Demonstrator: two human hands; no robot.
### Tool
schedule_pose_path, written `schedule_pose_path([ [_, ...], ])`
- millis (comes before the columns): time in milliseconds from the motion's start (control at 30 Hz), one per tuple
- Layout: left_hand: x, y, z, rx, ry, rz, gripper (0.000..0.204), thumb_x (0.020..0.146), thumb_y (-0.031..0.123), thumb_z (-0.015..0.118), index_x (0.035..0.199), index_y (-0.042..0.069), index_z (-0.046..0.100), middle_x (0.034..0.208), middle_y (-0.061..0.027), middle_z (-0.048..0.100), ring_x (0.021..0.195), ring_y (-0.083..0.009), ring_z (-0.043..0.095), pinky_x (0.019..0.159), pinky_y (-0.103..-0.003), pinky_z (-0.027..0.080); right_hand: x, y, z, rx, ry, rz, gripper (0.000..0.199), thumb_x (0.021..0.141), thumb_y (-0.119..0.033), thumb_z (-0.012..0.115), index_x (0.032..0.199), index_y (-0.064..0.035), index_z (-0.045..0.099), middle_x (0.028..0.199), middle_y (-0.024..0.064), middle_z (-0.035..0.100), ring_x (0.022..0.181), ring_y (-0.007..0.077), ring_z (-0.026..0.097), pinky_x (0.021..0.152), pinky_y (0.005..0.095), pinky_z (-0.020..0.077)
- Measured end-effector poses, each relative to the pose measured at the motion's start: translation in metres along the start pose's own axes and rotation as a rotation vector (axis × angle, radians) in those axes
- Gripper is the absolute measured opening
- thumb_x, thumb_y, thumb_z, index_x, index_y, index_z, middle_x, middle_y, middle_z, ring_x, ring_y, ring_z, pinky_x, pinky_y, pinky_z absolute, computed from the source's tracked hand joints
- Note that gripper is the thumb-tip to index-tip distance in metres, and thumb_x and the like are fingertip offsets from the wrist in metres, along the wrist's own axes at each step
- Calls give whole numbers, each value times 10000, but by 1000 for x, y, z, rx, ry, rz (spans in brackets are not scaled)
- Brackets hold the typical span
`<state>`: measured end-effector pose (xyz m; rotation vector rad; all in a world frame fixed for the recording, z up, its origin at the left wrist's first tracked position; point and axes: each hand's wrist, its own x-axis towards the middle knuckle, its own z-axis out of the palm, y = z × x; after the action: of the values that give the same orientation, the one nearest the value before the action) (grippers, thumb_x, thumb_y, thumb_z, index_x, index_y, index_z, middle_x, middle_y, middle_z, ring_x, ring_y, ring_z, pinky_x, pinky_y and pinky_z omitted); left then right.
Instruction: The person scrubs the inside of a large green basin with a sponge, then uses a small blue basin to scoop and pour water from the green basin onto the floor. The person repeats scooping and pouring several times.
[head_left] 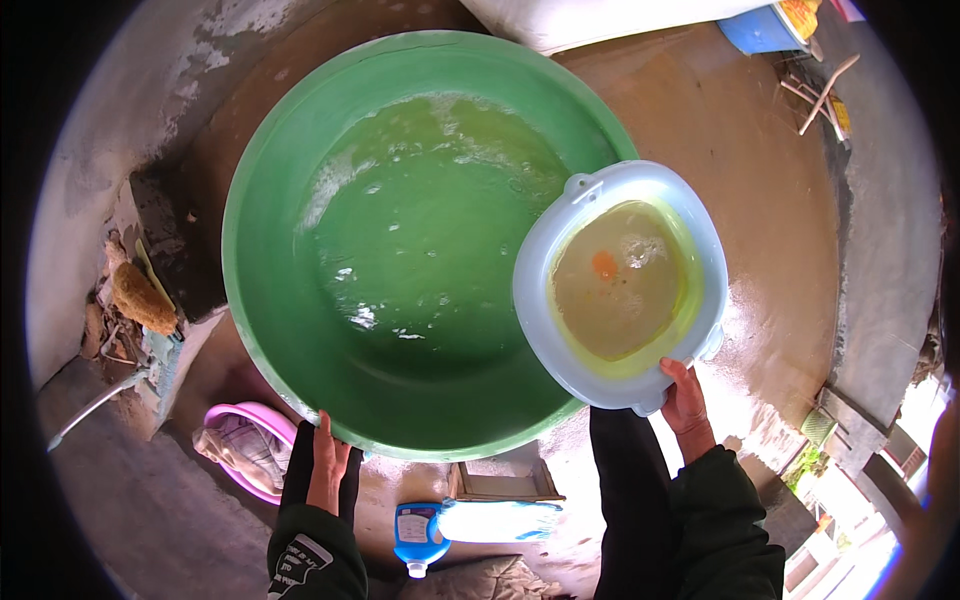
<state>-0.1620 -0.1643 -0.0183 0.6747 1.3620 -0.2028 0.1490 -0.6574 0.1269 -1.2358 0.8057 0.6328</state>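
Observation:
A large round green tub (430,400) with water in its bottom fills the middle of the view. At its near left rim is my left hand (325,455), closed over the edge. My right hand (688,400) grips the near right rim of a pale blue basin (540,285), thumb on top. This basin overlaps the tub's right rim and holds cloudy, yellowish water with a small orange spot in it. How the basin is supported underneath is hidden.
A pink basin (275,415) with greyish cloth sits left of my left hand. Near me are a blue bottle (420,535) and a low wooden stool (505,483). A hose or pipe (95,410) is at left. The brown floor (770,230) looks wet. A blue bucket (758,30) stands far right.

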Motion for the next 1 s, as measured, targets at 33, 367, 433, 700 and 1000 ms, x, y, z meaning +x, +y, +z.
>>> schedule_pose_path([
  [33,-7,2,1,92,51,-23,655,931,511,496,1389,70,338,1413,-55,389,1287,-220,391,1068,-427,308,1,-4,-7,44,-39,-10,565,831,-147,621,1337,-27,399,1224,72,534,1155,203,499,979,348,408],
  [367,-176,21,125,574,257,189,527,956,423,481,1384,127,402,1367,-36,468,1298,-188,392,1069,-428,259,4,-88,-100,167,-23,-16,539,826,-113,620,1319,-42,413,1200,63,538,1115,192,517,943,349,425],
  [433,-200,26,162,696,187,171,497,943,413,480,1351,135,422,1284,-30,509,1221,-155,441,989,-354,349,-1,-104,-115,178,-22,-61,546,825,-112,623,1321,-38,405,1205,63,534,1119,190,513,944,350,420],
  [700,-246,47,184,946,-16,153,432,954,365,463,1252,56,511,1180,-97,577,1152,-213,518,954,-381,412,-50,-94,-157,343,94,-210,540,813,-167,649,1289,-20,441,1191,71,545,1108,204,519,943,356,423],
  [1000,-254,122,218,1175,-189,480,351,953,350,506,1124,50,566,955,-94,641,891,-177,621,740,-331,516,-140,-17,-209,811,256,-284,434,838,-155,604,1231,-23,474,1105,74,568,1011,187,551,894,330,450],
])
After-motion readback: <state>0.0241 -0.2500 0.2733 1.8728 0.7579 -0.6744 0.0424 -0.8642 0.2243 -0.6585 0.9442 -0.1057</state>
